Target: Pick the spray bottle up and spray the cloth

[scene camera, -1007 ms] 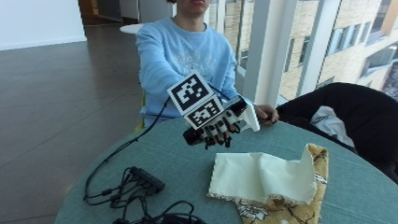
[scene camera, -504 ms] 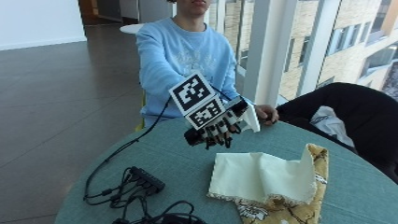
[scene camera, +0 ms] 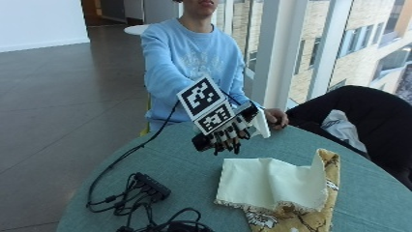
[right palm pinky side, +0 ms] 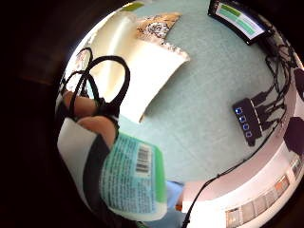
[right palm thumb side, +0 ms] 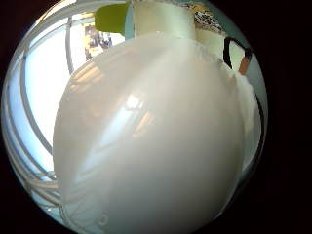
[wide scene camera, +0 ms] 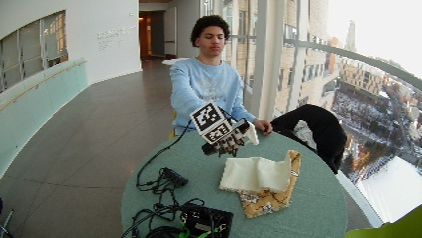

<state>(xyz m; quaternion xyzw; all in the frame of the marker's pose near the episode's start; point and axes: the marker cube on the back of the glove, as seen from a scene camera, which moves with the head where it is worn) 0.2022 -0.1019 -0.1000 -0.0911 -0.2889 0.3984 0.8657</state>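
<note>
Round green table [scene camera: 161,174] under you, and nearest the camera the cream cloth [scene camera: 270,183] lies spread and rumpled over a patterned fabric [scene camera: 289,217], open face up to catch the mist. Just beyond the cloth, your gloved right hand [scene camera: 225,133] hangs above the table with fingers curled round the white spray bottle [scene camera: 259,123], lifted clear so you can aim it at the cloth. Farther still from the cloth, your bare hand [scene camera: 278,117] rests on the table edge, out of the way.

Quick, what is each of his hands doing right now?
Gloved right hand: fingers curled around the white spray bottle, held above the table.
Bare left hand: rests at the table edge, holding nothing visible.
</note>
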